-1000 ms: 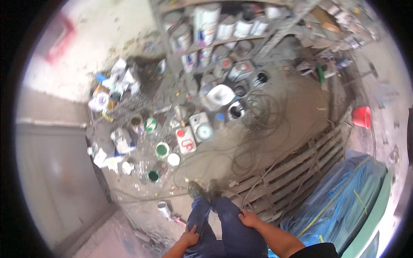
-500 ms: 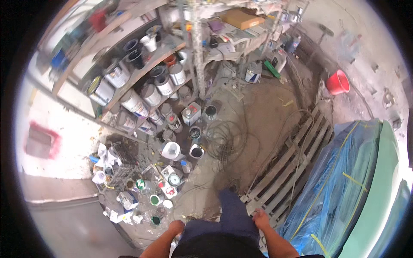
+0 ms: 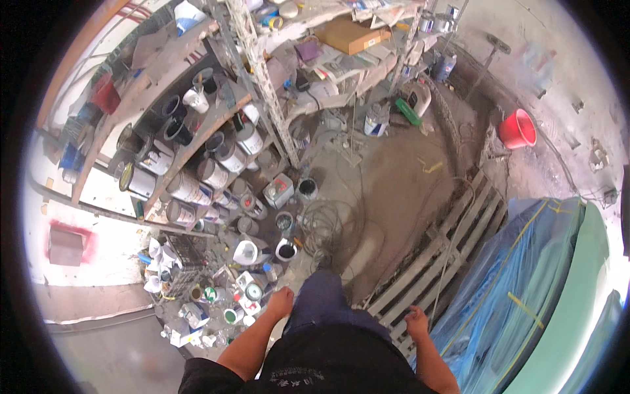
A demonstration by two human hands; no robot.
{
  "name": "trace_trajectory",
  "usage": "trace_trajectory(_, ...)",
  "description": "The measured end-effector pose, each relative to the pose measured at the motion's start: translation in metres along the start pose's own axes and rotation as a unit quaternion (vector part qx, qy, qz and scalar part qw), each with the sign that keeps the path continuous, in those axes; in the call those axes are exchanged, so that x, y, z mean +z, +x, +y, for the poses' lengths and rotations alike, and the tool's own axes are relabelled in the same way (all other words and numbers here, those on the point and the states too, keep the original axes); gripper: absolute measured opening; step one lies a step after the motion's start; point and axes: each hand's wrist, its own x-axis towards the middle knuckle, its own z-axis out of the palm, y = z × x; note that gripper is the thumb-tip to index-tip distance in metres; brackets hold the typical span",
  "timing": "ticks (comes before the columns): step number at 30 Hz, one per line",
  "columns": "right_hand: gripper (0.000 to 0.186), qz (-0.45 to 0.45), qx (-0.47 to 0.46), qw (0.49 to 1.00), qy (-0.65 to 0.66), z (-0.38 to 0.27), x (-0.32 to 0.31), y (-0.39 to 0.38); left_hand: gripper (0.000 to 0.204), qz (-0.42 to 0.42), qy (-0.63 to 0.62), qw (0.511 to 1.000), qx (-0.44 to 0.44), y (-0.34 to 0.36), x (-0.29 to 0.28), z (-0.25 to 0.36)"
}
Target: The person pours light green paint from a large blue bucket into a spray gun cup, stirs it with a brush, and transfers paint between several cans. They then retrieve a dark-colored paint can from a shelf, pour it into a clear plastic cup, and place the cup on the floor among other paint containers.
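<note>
I cannot tell the grip of left hand point(image 3: 280, 303) or right hand point(image 3: 415, 322). Loose cable point(image 3: 323, 224) at twelve o'clock could cause tripping.

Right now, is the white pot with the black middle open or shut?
Open: the white pot shows its dark inside, no lid on top.

Black short-sleeved shirt point(image 3: 357, 358) worn, seen across lower centre of frame. Front marked with small pale lettering point(image 3: 296, 379) near lower edge. Left sleeve point(image 3: 209, 377), lower left of centre, cut wide and loose, in plain black. Left forearm point(image 3: 252, 343) and right forearm point(image 3: 432, 360) left uncovered; left hand point(image 3: 281, 301) and right hand point(image 3: 415, 322) kept bare. Legs covered by dark blue trousers point(image 3: 321, 302), seen just above shirt.
</note>
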Motion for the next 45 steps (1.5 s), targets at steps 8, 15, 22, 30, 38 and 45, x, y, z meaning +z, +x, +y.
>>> trace_trajectory(8, 0.033, -0.019, 0.04, 0.998, 0.049, -0.046, -0.023, 0.106, 0.032, -0.033, -0.027, 0.998, -0.042, 0.113, -0.027, 0.037)
trace_trajectory(15, 0.033, -0.085, 0.078, 0.989, -0.091, -0.106, -0.069, 0.233, 0.026, -0.065, -0.097, 0.993, -0.023, 0.268, -0.054, 0.112)
trace_trajectory(22, 0.047, -0.148, 0.189, 0.962, 0.131, -0.249, -0.1, 0.342, 0.03, 0.032, -0.112, 0.993, 0.033, 0.345, -0.102, 0.136)
trace_trajectory(30, 0.046, -0.229, 0.12, 0.966, -0.001, -0.279, -0.102, 0.416, 0.035, 0.036, -0.132, 0.988, -0.076, 0.318, -0.117, 0.123)
trace_trajectory(38, 0.053, -0.328, 0.08, 0.941, -0.017, -0.279, -0.104, 0.53, 0.03, 0.208, -0.192, 0.932, -0.225, 0.244, -0.086, 0.111)
trace_trajectory(45, 0.038, -0.377, 0.153, 0.905, 0.122, -0.264, -0.113, 0.613, 0.032, 0.356, -0.265, 0.83, -0.338, 0.22, -0.137, 0.111)
